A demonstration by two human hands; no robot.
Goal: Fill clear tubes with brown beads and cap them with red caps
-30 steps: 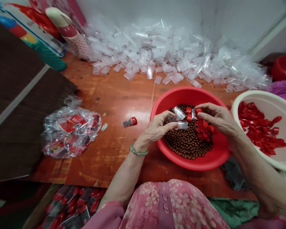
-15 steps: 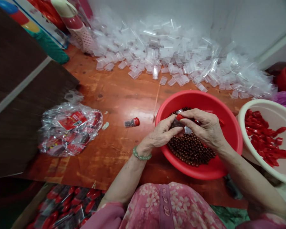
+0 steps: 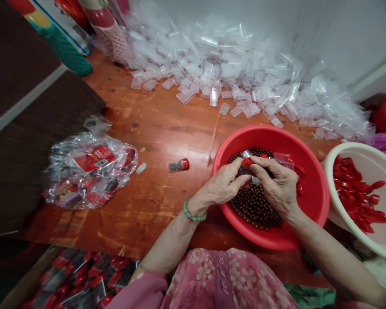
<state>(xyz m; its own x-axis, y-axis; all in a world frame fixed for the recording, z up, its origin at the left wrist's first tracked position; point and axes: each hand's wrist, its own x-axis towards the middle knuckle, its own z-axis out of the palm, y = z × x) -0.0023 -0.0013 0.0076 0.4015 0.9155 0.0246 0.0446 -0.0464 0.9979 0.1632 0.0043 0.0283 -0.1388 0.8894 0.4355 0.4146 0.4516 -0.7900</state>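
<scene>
Wood-grain orange tabletop (image 3: 148, 128), glossy, backed by a white wall (image 3: 312, 30). Far side of the table, beyond the grip: a heaped drift of empty clear plastic vials (image 3: 212, 68) against the wall. Toward the left of the grip: a capped vial of dark beads (image 3: 178, 165) lying alone on the wood, and further left a crumpled clear bag of red-labelled packets (image 3: 90, 171).

Grip: both hands close together, over a red plastic basin (image 3: 321, 201) and just above its brown beads (image 3: 255, 206). Left hand (image 3: 220, 182), green bead bracelet (image 3: 190, 213) at the wrist, curls closed around a small clear vial (image 3: 242, 171), mostly hidden by the fingers, dark beads showing inside. Right hand (image 3: 278, 186) is pinched nearly shut on a red cap (image 3: 247, 162) at the vial's top end, fingertips touching it. Whether the cap is fully seated cannot be told.

Just beyond the right hand: loose red caps (image 3: 299, 186) in the basin. Right of the basin: a cream basin (image 3: 341, 150) holding more red caps (image 3: 357, 193).
</scene>
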